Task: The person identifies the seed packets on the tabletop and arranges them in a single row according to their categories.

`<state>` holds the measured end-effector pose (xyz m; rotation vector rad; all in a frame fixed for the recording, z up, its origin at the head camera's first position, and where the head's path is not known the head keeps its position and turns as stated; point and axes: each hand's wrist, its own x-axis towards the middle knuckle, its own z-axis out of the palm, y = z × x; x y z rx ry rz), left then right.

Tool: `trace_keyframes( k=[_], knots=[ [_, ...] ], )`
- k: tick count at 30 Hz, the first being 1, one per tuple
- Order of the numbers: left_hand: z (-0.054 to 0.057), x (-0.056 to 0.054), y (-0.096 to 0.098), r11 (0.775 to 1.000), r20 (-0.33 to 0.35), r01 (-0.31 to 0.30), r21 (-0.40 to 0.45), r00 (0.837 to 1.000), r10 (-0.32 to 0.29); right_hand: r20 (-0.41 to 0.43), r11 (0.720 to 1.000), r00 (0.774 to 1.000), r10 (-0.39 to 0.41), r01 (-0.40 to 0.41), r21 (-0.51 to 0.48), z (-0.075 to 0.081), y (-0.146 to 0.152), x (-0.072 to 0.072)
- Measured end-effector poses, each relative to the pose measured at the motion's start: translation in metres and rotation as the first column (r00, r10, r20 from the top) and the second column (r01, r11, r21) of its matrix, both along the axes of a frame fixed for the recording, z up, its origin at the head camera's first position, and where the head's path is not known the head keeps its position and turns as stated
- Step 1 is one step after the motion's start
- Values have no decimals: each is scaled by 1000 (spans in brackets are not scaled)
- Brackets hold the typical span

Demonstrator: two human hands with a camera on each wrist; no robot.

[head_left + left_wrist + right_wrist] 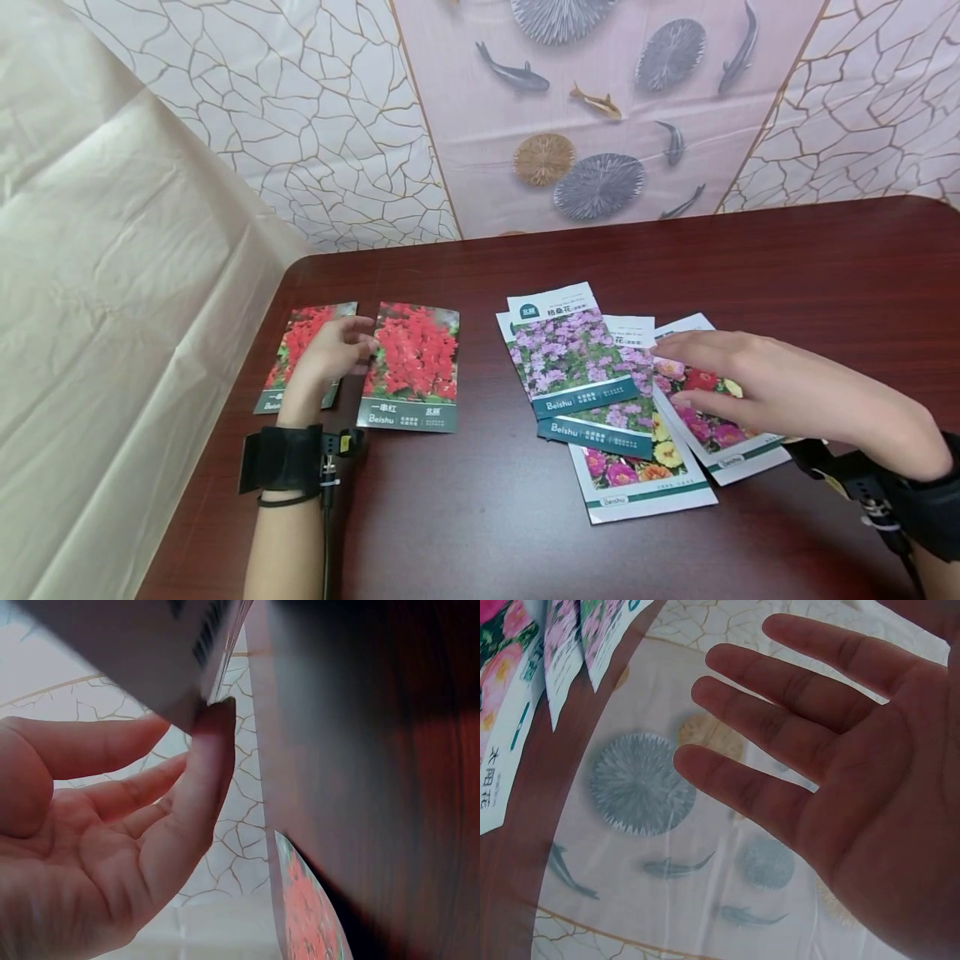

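Thumb and fingers of my left hand [330, 348] pinch the left edge of a seed packet [417, 358] with red flowers on its front. The left wrist view shows the pale back of this packet [142, 652] between thumb and fingertip. Partly hidden behind the hand is a second red-flower packet [303, 342], lying on the table. My right hand [765, 379], fingers spread and straight, hovers above a packet with pink and red flowers [720, 425]. It holds nothing, and its palm shows in the right wrist view.
Purple-flower packets [566, 354] overlap in the middle of the dark red table [465, 517]. Beneath them sticks out a packet with mixed-colour flowers [645, 487]. A patterned cloth [487, 158] hangs behind the table, and a cream sheet [120, 292] hangs along the left.
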<state>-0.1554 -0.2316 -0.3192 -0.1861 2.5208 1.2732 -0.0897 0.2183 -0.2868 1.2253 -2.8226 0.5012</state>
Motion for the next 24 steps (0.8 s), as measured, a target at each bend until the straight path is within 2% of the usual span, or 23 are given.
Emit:
trace_keyframes(
  k=[7,17,24],
  knots=[
    [-6,0,-3,999,-11,-21,-45,1000,21,15,998,998,-56,56,3,-2,8,-6],
    [-10,-2,-9,997,-35,-5,-82,999,2,-4,998,998,-67,67,22,-7,20,-16],
    [-9,-3,-9,994,-33,-2,-108,999,-2,54,988,989,-141,137,67,-7,26,-21]
  ],
)
